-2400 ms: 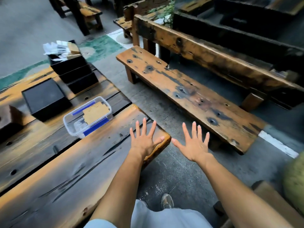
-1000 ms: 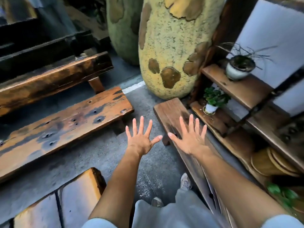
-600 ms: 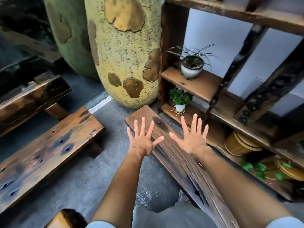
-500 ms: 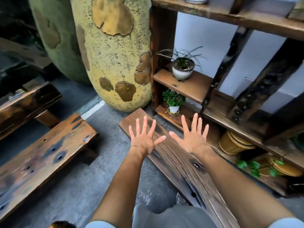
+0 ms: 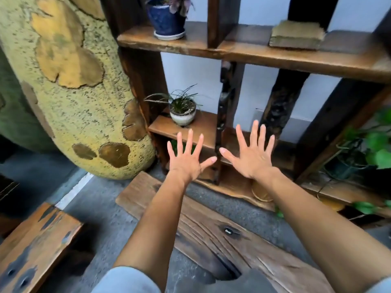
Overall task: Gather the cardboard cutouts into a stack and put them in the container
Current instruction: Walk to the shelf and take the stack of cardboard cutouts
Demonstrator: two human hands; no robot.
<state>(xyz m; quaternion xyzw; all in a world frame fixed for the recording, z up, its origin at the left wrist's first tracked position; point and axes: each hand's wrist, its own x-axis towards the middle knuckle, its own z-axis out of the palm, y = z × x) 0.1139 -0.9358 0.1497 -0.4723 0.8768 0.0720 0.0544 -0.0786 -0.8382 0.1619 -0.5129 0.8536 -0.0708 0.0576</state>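
Two things the task turns on, the cardboard cutouts and the container, lie outside this view, so where they are cannot be told. Both bare arms reach forward side by side, palms down. The left hand (image 5: pixel 187 160) and the right hand (image 5: pixel 252 159) are spread wide with straight, splayed fingers (image 5: pixel 256 132), thumbs pointing toward each other but apart. They grasp nothing and touch nothing.

Below the forearms lies a long, weathered brown wooden plank (image 5: pixel 211 231) with deep grain and a dark knot, resting on the rough grey concrete floor (image 5: pixel 101 204). Beyond the hands stands a dark-stained wooden shelf unit (image 5: pixel 254 53) with thick boards. On it sit a small round white ceramic pot of thin grassy leaves (image 5: pixel 183 116) and, higher up, a glossy blue glazed pot (image 5: pixel 166 22). At the left rises a huge, rounded yellow-green vessel with a pitted, flaking surface (image 5: pixel 80 115). A scorched, orange-brown wooden bench (image 5: pixel 36 246) fills the lower left corner.
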